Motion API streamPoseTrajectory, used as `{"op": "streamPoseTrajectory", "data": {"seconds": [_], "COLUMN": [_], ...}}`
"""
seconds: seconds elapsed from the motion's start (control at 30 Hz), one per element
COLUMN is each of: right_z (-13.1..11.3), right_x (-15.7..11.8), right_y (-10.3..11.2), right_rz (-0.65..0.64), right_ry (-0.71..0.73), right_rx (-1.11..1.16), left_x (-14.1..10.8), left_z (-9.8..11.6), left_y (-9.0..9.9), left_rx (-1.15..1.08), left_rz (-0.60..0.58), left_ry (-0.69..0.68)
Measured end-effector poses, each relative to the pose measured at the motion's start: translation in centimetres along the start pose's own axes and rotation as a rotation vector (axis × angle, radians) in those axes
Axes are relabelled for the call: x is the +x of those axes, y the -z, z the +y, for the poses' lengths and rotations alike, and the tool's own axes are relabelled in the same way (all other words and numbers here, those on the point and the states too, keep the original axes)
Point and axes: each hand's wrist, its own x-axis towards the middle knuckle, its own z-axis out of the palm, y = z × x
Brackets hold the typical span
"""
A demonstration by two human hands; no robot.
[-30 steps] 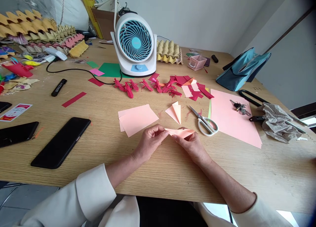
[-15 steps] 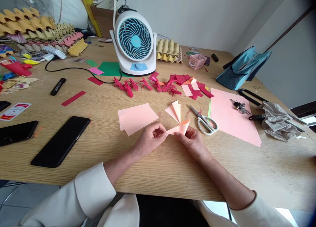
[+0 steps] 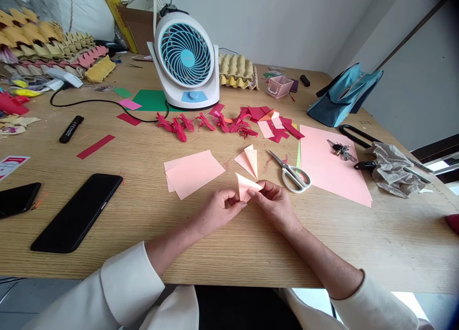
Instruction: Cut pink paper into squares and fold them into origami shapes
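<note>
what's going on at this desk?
A person is handling a small folded pink paper, pinched between the fingertips of the left hand and the right hand above the table. A second folded piece lies just beyond it. Flat pink sheets lie to the left, and the scissors rest to the right, not held. Crimson paper shapes lie farther back, in front of the fan.

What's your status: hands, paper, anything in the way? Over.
Left hand and right hand both on the folded pink paper. Second folded piece lying just beyond. Scissors nearby on the right, not blocking the hands.
</note>
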Motion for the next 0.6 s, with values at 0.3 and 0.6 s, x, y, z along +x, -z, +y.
{"op": "streamPoseTrajectory", "data": {"seconds": [0.3,0.6], "right_z": [0.1,-1.7], "right_x": [-0.3,-1.2], "right_y": [0.6,-0.3], "right_rz": [0.029,-0.072], "right_ry": [0.160,0.252], "right_rx": [-0.233,-0.582], "left_x": [0.3,0.2], "left_z": [0.5,2.1], "left_y": [1.7,3.0], "left_rx": [0.032,0.483], "left_rz": [0.048,0.168], "left_ry": [-0.090,-0.484]}}
